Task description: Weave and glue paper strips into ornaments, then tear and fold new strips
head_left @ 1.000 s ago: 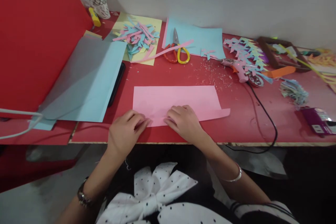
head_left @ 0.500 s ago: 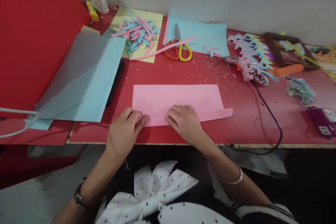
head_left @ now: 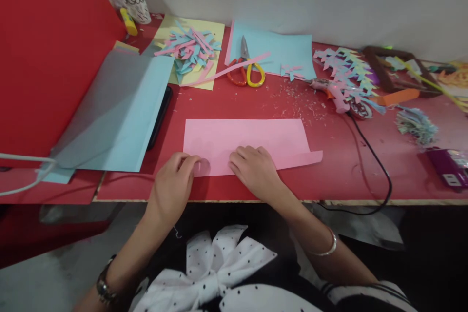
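Note:
A pink paper sheet [head_left: 244,134] lies flat near the table's front edge, its near edge folded up in a narrow strip that sticks out at the right. At its near left corner my left hand [head_left: 173,180] pinches the paper between thumb and fingers. My right hand [head_left: 256,170] rests on the middle of the near edge, with bent fingers pressing down on the fold. Its fingertips point to the left, and what lies beneath them is hidden.
Beyond the sheet are scissors [head_left: 250,66], a heap of paper strips [head_left: 193,48] and a blue sheet [head_left: 278,46]. A pink glue gun [head_left: 338,95] with a black cord lies at the right. Larger blue sheets [head_left: 117,122] partly cover a dark phone [head_left: 161,117] at the left.
My left thumb and fingers have drawn in slightly at the near left corner of the pink paper. My right hand stays pressed in place. The view has shifted slightly.

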The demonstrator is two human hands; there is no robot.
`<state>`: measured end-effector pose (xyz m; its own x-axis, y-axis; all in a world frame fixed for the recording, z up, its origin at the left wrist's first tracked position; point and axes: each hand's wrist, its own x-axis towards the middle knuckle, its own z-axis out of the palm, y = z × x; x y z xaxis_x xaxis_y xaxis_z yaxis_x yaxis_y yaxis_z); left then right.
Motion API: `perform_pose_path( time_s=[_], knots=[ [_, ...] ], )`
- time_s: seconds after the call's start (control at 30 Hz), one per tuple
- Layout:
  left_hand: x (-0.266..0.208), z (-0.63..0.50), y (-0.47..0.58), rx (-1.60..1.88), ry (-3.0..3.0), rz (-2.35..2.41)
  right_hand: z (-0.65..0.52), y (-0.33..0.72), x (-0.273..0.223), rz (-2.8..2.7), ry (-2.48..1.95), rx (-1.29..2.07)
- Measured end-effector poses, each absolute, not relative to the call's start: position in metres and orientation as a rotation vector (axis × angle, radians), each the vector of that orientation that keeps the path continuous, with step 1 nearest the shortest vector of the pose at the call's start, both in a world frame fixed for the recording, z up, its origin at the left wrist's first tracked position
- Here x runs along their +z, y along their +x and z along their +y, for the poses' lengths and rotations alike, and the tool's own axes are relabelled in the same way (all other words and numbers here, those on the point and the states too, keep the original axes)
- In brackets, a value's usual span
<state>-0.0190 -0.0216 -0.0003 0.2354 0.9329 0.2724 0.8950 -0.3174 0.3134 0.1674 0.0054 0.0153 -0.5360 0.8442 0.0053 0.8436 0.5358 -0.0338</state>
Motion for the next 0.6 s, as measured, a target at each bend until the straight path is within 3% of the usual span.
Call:
perform_pose_path(
  time_s=[0.47, 0.6],
  knots=[
    [0.005, -0.025, -0.025, 0.583, 2.533, 1.927, 0.006, 0.166, 0.02, -2.723, -1.558, 0.131],
    [0.008, -0.034, -0.023, 0.573, 2.832, 1.594, 0.006, 0.165, 0.021, -2.726, -1.561, 0.15]
  ],
)
